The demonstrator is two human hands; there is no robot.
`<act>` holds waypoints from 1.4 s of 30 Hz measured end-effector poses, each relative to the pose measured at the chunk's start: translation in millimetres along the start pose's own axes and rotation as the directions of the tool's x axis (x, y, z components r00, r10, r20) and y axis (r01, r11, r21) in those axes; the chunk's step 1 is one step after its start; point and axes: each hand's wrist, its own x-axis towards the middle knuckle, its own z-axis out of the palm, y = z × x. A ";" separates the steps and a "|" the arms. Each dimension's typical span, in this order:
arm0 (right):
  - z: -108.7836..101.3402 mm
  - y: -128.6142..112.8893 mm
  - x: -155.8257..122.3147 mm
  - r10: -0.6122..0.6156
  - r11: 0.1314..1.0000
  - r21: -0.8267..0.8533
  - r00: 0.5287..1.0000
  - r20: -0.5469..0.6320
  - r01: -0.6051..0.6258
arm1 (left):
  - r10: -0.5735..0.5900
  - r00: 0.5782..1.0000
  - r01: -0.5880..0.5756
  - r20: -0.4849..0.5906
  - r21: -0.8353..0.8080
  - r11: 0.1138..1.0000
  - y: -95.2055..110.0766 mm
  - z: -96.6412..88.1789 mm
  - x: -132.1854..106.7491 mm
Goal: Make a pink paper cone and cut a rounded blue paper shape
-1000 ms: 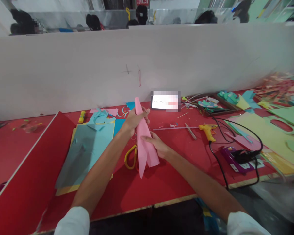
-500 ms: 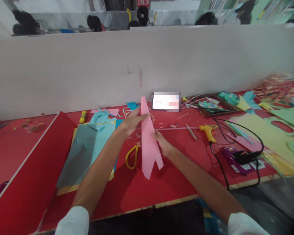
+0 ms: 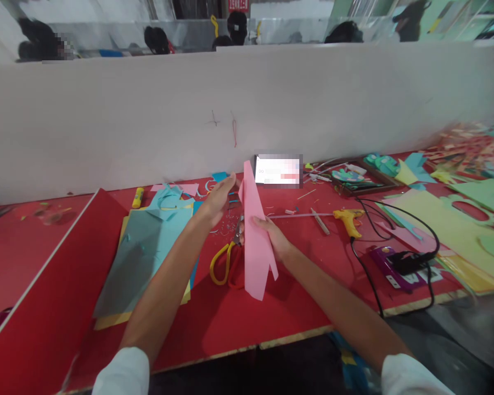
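A folded sheet of pink paper (image 3: 256, 247) stands nearly upright over the middle of the table, its lower end notched. My right hand (image 3: 269, 233) grips its right side, thumb on the near face and the other fingers hidden behind. Just left of the paper's upper part is my left hand (image 3: 219, 202), fingers stretched out and apart from the sheet. Beneath and left of the paper lie scissors (image 3: 220, 265) with a yellow and a red handle loop, partly covered by it.
Blue and yellow sheets (image 3: 152, 258) lie at left near a glue stick (image 3: 137, 198). A lit screen (image 3: 278, 170) leans against the white partition (image 3: 148, 126). To the right are a yellow glue gun (image 3: 349, 220), its black cable, a purple box (image 3: 395, 269) and a craft knife (image 3: 320, 222).
My left hand has let go of the pink paper and moved slightly left. The paper has turned and shifted a little right in my right hand, uncovering more of the scissors.
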 end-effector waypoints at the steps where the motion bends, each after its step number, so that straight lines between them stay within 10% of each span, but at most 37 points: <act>1: 0.0 -1.7 -1.1 0.003 1.000 0.003 1.000 0.023 -0.003 | -0.018 0.999 0.019 0.046 -0.008 1.000 -0.2 -2.3 1.3; 11: -3.2 -0.4 -3.0 0.065 0.995 0.052 0.967 0.247 -0.080 | -0.067 0.963 0.070 0.260 -0.003 0.998 -15.4 12.3 -8.9; 20: -9.6 2.9 4.5 0.119 0.987 -0.116 0.991 0.064 -0.111 | -0.124 0.991 0.130 0.053 -0.141 0.981 -17.5 17.0 -2.3; 26: -22.9 7.8 21.4 -0.140 0.967 -0.228 0.985 -0.097 0.115 | -0.009 0.981 -0.045 -0.192 -0.275 0.960 -2.0 2.3 9.4; 34: -39.0 13.2 29.7 -0.504 0.861 -0.321 0.752 -0.425 0.395 | 0.242 0.847 -0.446 -0.473 -0.386 0.808 24.6 -48.8 28.3; 42: -22.4 13.9 24.2 -0.555 0.796 -0.440 0.793 -0.253 0.416 | 0.286 0.906 -0.409 -0.313 -0.465 0.786 26.0 -50.8 26.2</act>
